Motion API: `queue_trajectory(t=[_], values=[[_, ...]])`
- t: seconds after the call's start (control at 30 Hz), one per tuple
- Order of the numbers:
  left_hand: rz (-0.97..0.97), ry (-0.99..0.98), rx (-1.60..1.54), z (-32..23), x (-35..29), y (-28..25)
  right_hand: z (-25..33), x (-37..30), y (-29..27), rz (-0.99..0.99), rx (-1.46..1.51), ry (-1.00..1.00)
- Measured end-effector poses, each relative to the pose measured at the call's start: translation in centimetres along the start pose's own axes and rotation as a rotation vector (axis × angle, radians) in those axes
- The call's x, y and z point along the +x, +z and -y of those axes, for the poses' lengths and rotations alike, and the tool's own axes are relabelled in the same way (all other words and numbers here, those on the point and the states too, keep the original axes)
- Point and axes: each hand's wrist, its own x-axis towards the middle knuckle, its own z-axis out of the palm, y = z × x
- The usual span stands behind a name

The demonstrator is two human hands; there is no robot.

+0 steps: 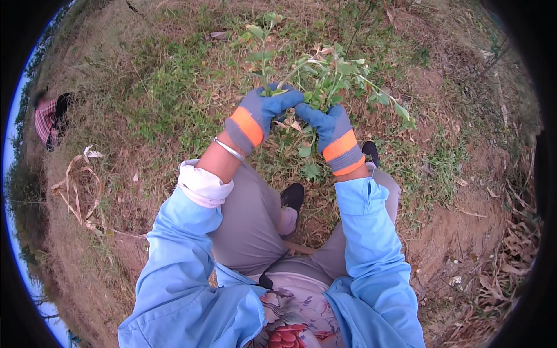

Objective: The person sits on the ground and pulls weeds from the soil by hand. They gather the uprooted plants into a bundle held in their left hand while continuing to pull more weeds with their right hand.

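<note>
Both my hands wear blue and grey work gloves with orange bands, and they meet thumb to thumb in front of me. My left hand is closed on leafy green stems that stand up past its fingers. Closed round a fuller bunch of leafy green stems is my right hand; one long sprig droops off to the right. Some leaves hang below the gloves between my wrists. The glove backs hide most of the fingers and the stem ends.
I squat on sloping ground with low green weeds and dry grass. A dark shoe shows between my knees. Dry twisted stalks lie at left, dry husks at right. Another person in a checked shirt is at far left.
</note>
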Motion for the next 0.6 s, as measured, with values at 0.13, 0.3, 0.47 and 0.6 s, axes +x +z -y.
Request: queue_trajectory(t=[0.13,0.3,0.47,0.6], values=[[-0.032,-0.083,-0.007,-0.6,-0.3,0.3,0.1,-0.4,0.4,-0.011,0.077,0.007],[-0.164,-0.104,-0.108,-1.0,-0.3,0.0,-0.7,-0.3,-0.5,-0.152,0.026,-0.022],[-0.146,0.051,-0.191,-0.1,0.4,-2.5,-0.7,0.3,-1.5,-0.277,0.176,0.114],[-0.26,0.048,-0.322,-0.8,0.6,-3.0,-2.9,0.8,-4.4,-0.177,-0.86,-0.44]])
